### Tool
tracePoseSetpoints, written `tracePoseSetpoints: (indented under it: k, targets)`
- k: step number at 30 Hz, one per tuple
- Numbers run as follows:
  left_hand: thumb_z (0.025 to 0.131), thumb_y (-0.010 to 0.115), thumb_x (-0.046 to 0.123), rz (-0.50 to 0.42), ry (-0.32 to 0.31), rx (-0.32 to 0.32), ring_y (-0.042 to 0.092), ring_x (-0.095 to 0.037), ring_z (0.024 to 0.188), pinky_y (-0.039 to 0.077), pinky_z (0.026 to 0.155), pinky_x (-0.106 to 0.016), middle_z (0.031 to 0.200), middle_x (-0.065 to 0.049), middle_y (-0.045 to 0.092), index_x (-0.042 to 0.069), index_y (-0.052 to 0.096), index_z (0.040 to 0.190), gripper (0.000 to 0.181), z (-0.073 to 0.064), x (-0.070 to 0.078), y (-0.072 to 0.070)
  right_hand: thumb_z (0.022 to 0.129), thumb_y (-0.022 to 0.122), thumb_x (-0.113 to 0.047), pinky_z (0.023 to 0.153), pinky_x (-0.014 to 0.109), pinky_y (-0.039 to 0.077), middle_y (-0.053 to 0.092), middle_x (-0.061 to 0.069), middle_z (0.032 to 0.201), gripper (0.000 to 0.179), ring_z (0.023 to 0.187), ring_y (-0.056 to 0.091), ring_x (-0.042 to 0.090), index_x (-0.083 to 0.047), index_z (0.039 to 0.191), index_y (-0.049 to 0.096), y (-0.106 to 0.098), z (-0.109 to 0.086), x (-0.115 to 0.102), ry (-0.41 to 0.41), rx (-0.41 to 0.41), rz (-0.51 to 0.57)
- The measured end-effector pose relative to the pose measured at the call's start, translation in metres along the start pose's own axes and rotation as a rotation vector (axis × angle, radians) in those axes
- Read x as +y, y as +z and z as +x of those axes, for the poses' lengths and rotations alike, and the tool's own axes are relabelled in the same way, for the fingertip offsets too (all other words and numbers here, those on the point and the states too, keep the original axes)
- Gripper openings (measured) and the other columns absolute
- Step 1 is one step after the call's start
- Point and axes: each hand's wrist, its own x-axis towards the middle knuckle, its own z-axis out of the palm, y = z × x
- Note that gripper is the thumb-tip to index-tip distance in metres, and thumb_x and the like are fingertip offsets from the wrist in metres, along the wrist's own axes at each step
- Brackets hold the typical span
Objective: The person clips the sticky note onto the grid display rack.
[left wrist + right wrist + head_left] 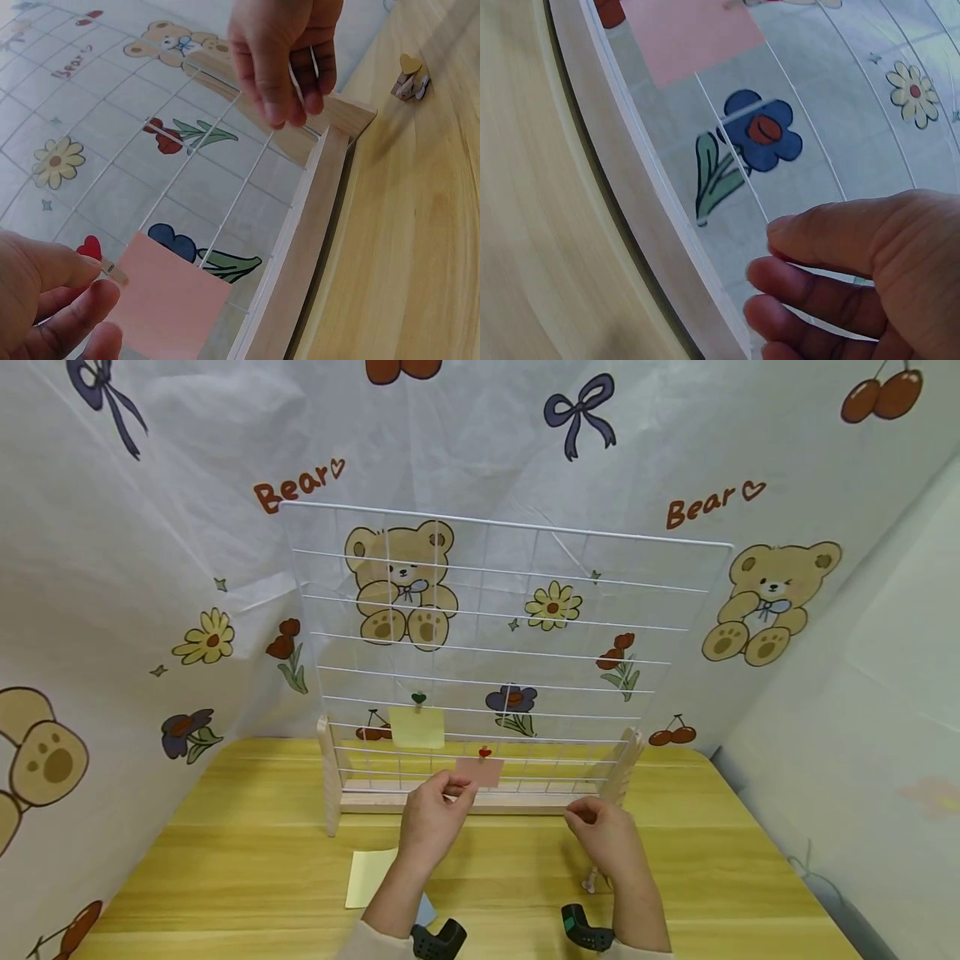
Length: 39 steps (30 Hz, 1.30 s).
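Pink note, red heart clip; left of it, yellow note, green heart clip. White wire grid, pale wood stand. Near left: pale yellow pad, blue paper. Yellow wood-grain table. Far: white backdrop printed with tan bears, purple bows, red-brown cherries, yellow, red, blue flowers.

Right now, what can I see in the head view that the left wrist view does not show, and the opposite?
Only the head view shows the yellow note on the wire grid, its green heart clip, and the yellow paper and blue paper on the table.

Only the left wrist view shows plainly the gold heart of the loose clip; the head view leaves it unclear.

Both show the pink note, its red heart clip, the grid, the table, the left hand and the right hand.
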Motion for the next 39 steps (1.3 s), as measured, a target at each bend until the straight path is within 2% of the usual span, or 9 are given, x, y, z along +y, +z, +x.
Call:
tracePoseSetpoints:
  k: [8, 15, 17, 20, 25, 32, 35, 39]
  targets:
    - [0.094, 0.071, 0.021, 0.025, 0.008, -0.054, 0.063, -0.008, 0.07, 0.049, 0.058, -0.026, 0.089, -0.001, 0.077, 0.013, 0.077, 0.101, 0.012, -0.002, -0.005, -0.009, 0.096, 0.067, -0.014, 0.074, 0.04, 0.054, 0.076, 0.007, 0.099, 0.017, 0.085, 0.066, 0.018, -0.004, 0.108, 0.075, -0.022, -0.004, 0.019, 0.032, -0.059, -0.06]
    - [0.097, 0.066, 0.019, 0.062, 0.002, -0.123, 0.064, -0.009, 0.072, 0.05, 0.062, -0.029, 0.091, 0.0, 0.075, 0.013, 0.076, 0.107, 0.015, -0.006, -0.009, -0.021, 0.095, 0.068, -0.012, 0.086, 0.052, 0.054, 0.075, 0.013, 0.104, 0.015, 0.094, 0.068, 0.027, -0.003, 0.105, 0.074, -0.033, -0.007, 0.036, 0.044, -0.089, -0.138]
    - [0.097, 0.066, 0.019, 0.084, -0.005, -0.14, 0.062, -0.009, 0.07, 0.049, 0.062, -0.03, 0.09, 0.0, 0.074, 0.014, 0.076, 0.107, 0.015, -0.008, -0.011, -0.025, 0.094, 0.068, -0.013, 0.086, 0.053, 0.053, 0.075, 0.013, 0.102, 0.015, 0.094, 0.068, 0.027, -0.003, 0.104, 0.074, -0.035, -0.008, 0.041, 0.054, -0.113, -0.159]
    - [0.097, 0.066, 0.02, 0.132, -0.016, -0.148, 0.058, -0.008, 0.065, 0.047, 0.059, -0.029, 0.091, 0.0, 0.075, 0.016, 0.075, 0.106, 0.013, -0.009, -0.017, -0.034, 0.093, 0.069, -0.013, 0.08, 0.047, 0.054, 0.074, 0.011, 0.097, 0.016, 0.088, 0.066, 0.024, -0.002, 0.104, 0.073, -0.038, -0.008, 0.046, 0.07, -0.159, -0.17]
    - [0.096, 0.067, 0.019, 0.195, -0.032, -0.148, 0.054, -0.009, 0.059, 0.044, 0.056, -0.028, 0.096, -0.002, 0.076, 0.016, 0.075, 0.106, 0.012, -0.013, -0.031, -0.053, 0.09, 0.072, -0.016, 0.07, 0.039, 0.051, 0.073, 0.011, 0.096, 0.021, 0.082, 0.064, 0.021, -0.001, 0.104, 0.072, -0.041, -0.009, 0.054, 0.096, -0.237, -0.174]
    - [0.097, 0.066, 0.02, 0.275, -0.08, -0.17, 0.058, -0.01, 0.066, 0.046, 0.062, -0.03, 0.104, -0.005, 0.076, 0.011, 0.074, 0.111, 0.019, -0.016, -0.052, -0.091, 0.088, 0.075, -0.021, 0.072, 0.039, 0.05, 0.072, 0.013, 0.101, 0.029, 0.085, 0.062, 0.024, 0.0, 0.107, 0.071, -0.046, -0.008, 0.059, 0.152, -0.301, -0.168]
    - [0.097, 0.066, 0.021, 0.36, -0.113, -0.203, 0.065, -0.018, 0.078, 0.051, 0.069, -0.037, 0.106, -0.008, 0.075, 0.009, 0.073, 0.114, 0.022, -0.019, -0.062, -0.108, 0.088, 0.075, -0.023, 0.072, 0.038, 0.049, 0.071, 0.014, 0.101, 0.031, 0.086, 0.06, 0.025, 0.0, 0.108, 0.07, -0.047, -0.009, 0.061, 0.169, -0.319, -0.164]
    - [0.093, 0.071, 0.023, 0.498, -0.148, -0.292, 0.069, -0.031, 0.099, 0.054, 0.083, -0.05, 0.108, -0.015, 0.073, 0.002, 0.07, 0.114, 0.03, -0.022, -0.072, -0.125, 0.089, 0.075, -0.025, 0.07, 0.035, 0.046, 0.068, 0.011, 0.095, 0.031, 0.084, 0.058, 0.023, -0.001, 0.107, 0.069, -0.047, -0.01, 0.062, 0.196, -0.326, -0.154]
